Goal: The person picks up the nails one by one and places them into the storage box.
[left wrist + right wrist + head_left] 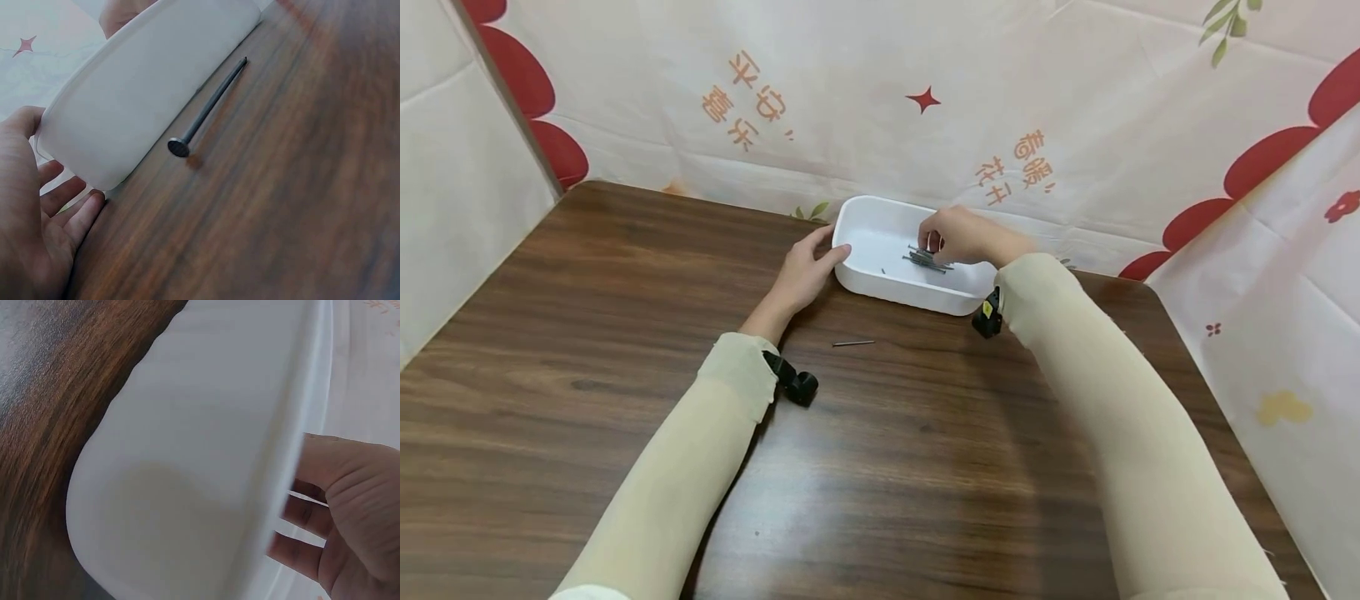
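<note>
A white plastic tray [887,287] stands by the back edge of the table. My left hand [801,271] holds its left end, the thumb over the rim and the other fingers along the outside wall. Over the right part of the tray my right hand [958,236] reaches in, fingers bent down to a bunch of steel nails [925,260]. I cannot tell whether it grips any of them; in the right wrist view the tray wall hides the fingertips. A single nail [212,106] lies on the table in front of the tray, its flat head towards the left hand.
A small dark piece [883,271] lies on the tray floor, left of the bunch. Behind the brown wood-grain table [587,350] hangs a pale printed cloth [865,100], close to the tray's back side. More cloth hangs at both sides. Each wrist wears a black camera mount [793,382].
</note>
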The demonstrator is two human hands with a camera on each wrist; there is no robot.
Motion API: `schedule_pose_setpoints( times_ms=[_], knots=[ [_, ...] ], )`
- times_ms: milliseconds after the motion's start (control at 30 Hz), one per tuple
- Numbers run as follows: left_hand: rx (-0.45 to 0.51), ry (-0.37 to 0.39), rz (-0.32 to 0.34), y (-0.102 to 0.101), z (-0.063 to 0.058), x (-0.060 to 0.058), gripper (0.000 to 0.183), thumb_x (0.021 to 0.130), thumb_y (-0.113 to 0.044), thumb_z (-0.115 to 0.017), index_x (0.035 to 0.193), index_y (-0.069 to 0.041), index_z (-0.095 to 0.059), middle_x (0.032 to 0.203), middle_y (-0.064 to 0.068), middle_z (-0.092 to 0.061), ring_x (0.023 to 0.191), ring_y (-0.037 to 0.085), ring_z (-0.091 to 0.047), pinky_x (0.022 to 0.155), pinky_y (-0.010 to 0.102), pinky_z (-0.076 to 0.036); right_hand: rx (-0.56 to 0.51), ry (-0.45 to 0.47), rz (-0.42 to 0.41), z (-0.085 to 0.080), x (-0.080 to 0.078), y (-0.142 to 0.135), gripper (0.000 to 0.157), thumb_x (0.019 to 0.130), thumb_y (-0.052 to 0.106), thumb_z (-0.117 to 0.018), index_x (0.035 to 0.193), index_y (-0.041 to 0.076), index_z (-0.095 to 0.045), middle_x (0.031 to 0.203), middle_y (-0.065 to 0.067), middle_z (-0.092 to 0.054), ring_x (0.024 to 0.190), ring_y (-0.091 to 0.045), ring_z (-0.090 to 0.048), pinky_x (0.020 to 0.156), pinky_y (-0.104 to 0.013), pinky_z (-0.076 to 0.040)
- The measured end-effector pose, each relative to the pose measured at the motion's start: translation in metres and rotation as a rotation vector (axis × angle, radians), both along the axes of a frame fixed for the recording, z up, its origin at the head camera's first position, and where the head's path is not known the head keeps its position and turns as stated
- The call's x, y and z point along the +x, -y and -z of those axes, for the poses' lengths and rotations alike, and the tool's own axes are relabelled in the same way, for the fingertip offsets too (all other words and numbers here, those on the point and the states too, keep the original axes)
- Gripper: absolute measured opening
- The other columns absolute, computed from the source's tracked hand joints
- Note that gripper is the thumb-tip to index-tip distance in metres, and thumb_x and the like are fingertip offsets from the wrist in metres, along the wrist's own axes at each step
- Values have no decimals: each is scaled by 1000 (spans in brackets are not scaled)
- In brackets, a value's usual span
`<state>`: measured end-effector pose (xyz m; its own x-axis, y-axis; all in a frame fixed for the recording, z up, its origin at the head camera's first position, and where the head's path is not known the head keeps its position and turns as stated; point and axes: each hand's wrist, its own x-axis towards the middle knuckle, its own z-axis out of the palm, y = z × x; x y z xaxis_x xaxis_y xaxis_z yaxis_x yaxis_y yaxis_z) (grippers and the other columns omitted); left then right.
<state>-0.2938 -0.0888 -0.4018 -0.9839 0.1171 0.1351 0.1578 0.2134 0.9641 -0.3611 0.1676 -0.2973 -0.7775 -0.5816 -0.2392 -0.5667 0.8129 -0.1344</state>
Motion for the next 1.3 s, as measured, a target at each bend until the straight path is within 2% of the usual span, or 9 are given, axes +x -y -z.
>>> schedule_pose_setpoints(
  times_ms=[233, 433, 667, 967, 1133, 1300],
  knots=[
    [-4, 10, 8, 1, -2, 1, 61, 102, -37, -56, 156, -13, -41, 154, 12, -49, 137, 29, -54, 111, 44, -47, -27, 16, 5, 13, -9, 3, 24, 84, -5, -62, 105, 1, -72, 97, -13, -70, 91, -25, -62, 83, -38, -51],
    [4, -2, 5, 1, -2, 0, 60, 102, -35, -56, 155, -11, -41, 153, 13, -50, 136, 30, -54, 112, 45, -47, -11, -2, 20, 18, -15, 6, 21, 86, -4, -63, 104, 2, -71, 97, -13, -70, 91, -25, -62, 83, -38, -51],
    [5, -2, 17, 0, -1, 0, 61, 102, -35, -56, 156, -11, -41, 153, 13, -50, 136, 29, -54, 112, 44, -47, 22, -2, 48, 25, -19, 3, 21, 85, -2, -64, 104, 4, -72, 99, -12, -70, 93, -24, -62, 84, -37, -51],
    [9, 1, 11, -1, 0, -1, 61, 102, -36, -56, 156, -12, -41, 153, 12, -51, 136, 29, -54, 113, 43, -46, 10, -6, 39, 29, -19, -1, 23, 84, -3, -64, 104, 4, -73, 99, -12, -71, 92, -23, -62, 84, -37, -51],
    [15, 2, 8, -1, 0, -1, 60, 102, -36, -56, 155, -12, -42, 152, 12, -51, 135, 28, -55, 112, 43, -47, -15, -27, 32, 15, -13, -2, 21, 86, -1, -63, 105, 3, -72, 98, -13, -71, 91, -24, -63, 82, -38, -52],
    [5, 4, 5, 1, 0, -2, 60, 102, -36, -56, 155, -12, -41, 152, 13, -50, 135, 29, -55, 112, 44, -47, -75, -69, -28, -17, 11, 5, 20, 88, 3, -66, 107, 5, -73, 98, -11, -72, 91, -23, -65, 80, -36, -53]
  ],
)
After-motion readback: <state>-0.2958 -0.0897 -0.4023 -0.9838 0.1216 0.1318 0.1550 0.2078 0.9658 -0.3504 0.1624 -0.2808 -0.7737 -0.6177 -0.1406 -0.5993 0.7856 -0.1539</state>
